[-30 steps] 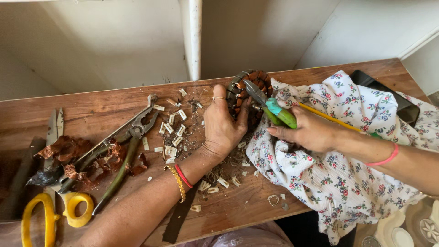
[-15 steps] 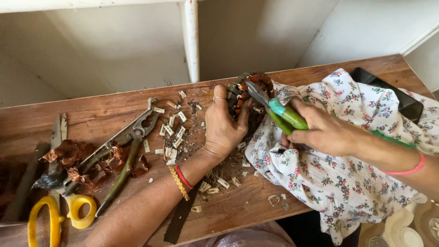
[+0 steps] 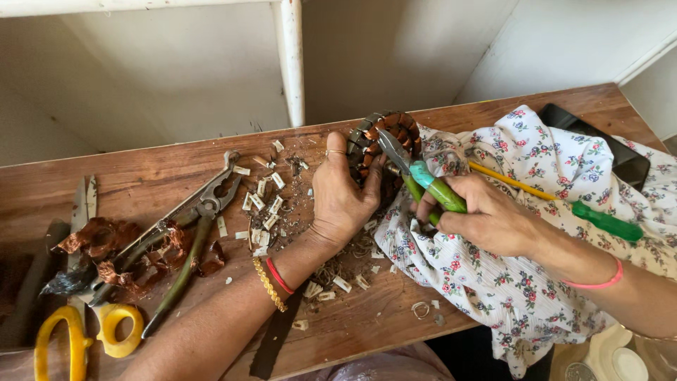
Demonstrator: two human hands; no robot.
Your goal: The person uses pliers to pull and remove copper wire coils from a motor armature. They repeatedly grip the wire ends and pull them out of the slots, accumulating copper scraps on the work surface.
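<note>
Slipping is the main risk as I judge it: the round motor core wound with copper wire (image 3: 384, 137) stands on edge at the far side of the wooden bench (image 3: 141, 183), steadied only by the left hand (image 3: 343, 194), and the pointed nose of the green-handled pliers (image 3: 423, 180) works into the windings right beside that hand's thumb. Should the nose skid off the coil, it could jab the thumb or fingers, and the core could roll off its edge onto the flowered cloth (image 3: 522, 282) just to the right of the grip. Cut wire ends and the pale slivers (image 3: 264, 204) scattered left of the grip could also prick a resting wrist. That left hand is clasped around the near side of the core, palm down, fingers curled over the top, wrist lying on the bench. Clenched on the handles, the right hand (image 3: 486, 215) rests knuckles-up on the cloth, forearm running back to the right, the tool angled up and leftward into the core.
</note>
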